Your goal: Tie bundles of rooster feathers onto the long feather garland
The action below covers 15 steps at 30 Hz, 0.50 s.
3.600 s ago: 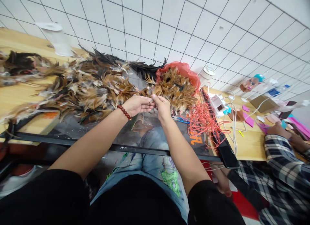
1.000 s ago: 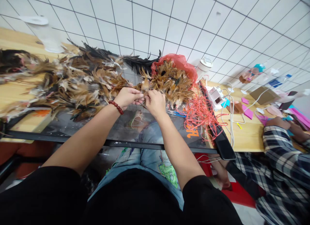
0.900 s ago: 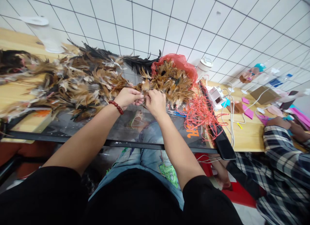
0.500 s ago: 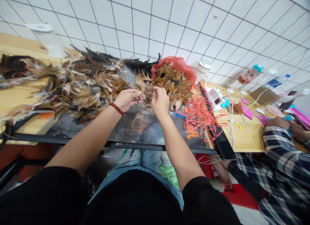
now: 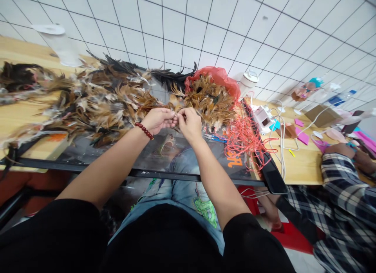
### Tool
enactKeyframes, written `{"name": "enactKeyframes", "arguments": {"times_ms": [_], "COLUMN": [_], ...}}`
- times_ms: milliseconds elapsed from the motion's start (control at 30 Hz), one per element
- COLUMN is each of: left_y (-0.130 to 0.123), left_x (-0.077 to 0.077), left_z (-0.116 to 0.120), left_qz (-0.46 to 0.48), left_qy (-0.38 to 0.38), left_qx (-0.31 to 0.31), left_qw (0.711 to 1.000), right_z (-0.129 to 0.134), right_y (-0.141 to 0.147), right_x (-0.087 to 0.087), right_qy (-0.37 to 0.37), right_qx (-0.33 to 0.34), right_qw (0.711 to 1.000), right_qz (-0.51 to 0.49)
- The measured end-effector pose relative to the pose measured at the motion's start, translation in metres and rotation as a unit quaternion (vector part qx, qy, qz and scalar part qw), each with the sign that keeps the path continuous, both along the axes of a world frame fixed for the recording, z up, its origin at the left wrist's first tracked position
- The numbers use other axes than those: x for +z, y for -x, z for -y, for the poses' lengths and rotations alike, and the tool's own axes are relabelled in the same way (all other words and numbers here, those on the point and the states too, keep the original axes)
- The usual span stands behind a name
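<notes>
My left hand (image 5: 160, 120), with a dark red bead bracelet (image 5: 144, 131) at the wrist, has its fingers pinched on something too small to make out. Its fingertips meet those of my right hand (image 5: 189, 124), which is closed in a pinch too; what lies between them is hidden. Brown feathers (image 5: 102, 104) are piled to the left of and behind my hands. More feathers (image 5: 210, 98) sit in a red plastic bag (image 5: 225, 79) beyond my right hand. Blue-handled snips (image 5: 217, 138) lie right of it, beside tangled red string (image 5: 243, 138).
A white tumbler (image 5: 248, 83) stands behind the string. White cables (image 5: 282, 147) run from a white power block (image 5: 262, 118). A black phone (image 5: 274, 179) lies near the front edge. A person's plaid sleeve (image 5: 337, 173) is at the right.
My right hand has moved left, and its fingertips now meet those of my left hand. The view has shifted slightly.
</notes>
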<state>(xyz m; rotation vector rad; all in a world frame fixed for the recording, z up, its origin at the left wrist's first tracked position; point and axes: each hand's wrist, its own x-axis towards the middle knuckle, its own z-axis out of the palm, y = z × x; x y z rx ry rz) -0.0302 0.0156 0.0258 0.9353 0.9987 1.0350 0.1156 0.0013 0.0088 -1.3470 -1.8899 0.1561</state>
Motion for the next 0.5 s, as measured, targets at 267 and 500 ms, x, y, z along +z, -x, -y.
{"name": "enactKeyframes", "arguments": {"times_ms": [267,500], "left_y": [-0.001,-0.002], "left_x": [0.005,0.004], "left_z": [0.001,0.002], "left_qz": [0.000,-0.014], "left_qy": [-0.013,-0.024], "left_qx": [0.023,0.031], "left_qw": [1.000,0.999], "right_z": [-0.011,-0.016], "right_y": [-0.003,0.003], "right_x": [-0.005,-0.011], "right_qy": [0.037,0.101], "right_qx": [-0.036,0.085], "right_qw": [0.990,0.944], "right_qz": [-0.131,-0.304]}}
